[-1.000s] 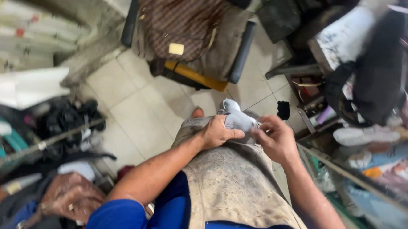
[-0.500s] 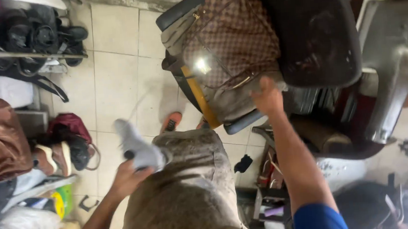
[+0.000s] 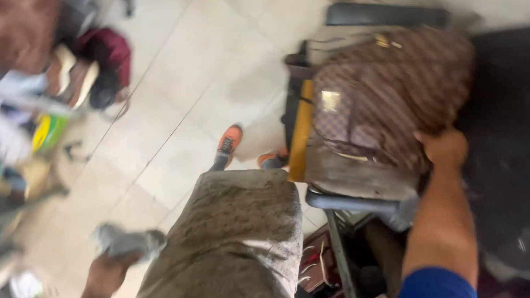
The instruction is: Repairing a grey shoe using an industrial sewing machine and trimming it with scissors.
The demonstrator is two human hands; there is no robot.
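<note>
So the left hand (image 3: 105, 272) is wrapped around a grey shoe (image 3: 126, 242), low beside the apron-covered lap (image 3: 234, 243). Right hand (image 3: 444, 149) reaches out and grips the edge of a brown checkered bag (image 3: 390, 92) sitting on a chair (image 3: 365, 189).

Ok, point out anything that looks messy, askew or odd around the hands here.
The brown checked bag lies tilted on the worn chair seat, with the right hand on its edge. Shoes and bags are heaped loosely along the left floor. The left hand grips a crumpled grey cloth.
</note>
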